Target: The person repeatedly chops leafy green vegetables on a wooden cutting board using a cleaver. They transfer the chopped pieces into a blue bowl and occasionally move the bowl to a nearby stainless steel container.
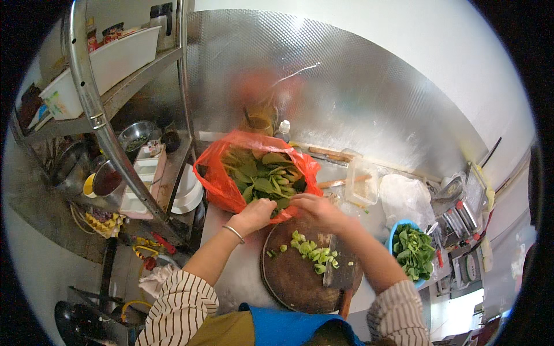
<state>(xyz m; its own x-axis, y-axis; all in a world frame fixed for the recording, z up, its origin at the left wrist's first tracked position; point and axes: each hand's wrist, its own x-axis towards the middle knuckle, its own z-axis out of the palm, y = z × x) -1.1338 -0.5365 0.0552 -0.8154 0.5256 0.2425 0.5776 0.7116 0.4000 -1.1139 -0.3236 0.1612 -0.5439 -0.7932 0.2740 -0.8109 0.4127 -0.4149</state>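
A red plastic bag point(220, 190) stands open at the back of the worktop, full of leafy greens point(264, 173). At its near rim is my left hand point(256, 214), fingers bent against a green leaf; its exact grip is hidden. My right hand point(318, 209) is at the bag's near right rim, fingertips curled down, and whether they pinch anything cannot be told. Just below both hands, a round wooden chopping board point(290, 277) bears chopped pale green stalks point(311, 251). A cleaver point(339, 264) lies flat on its right side, handle toward me.
A blue basket of leafy greens point(413, 251) is at the right. Behind it lie a white plastic bag point(404, 199) and a clear plastic container point(362, 184). A metal shelf rack point(125, 158) with bowls and a pink-rimmed condiment tray point(145, 175) rises at the left. A metal-clad wall closes off the back.
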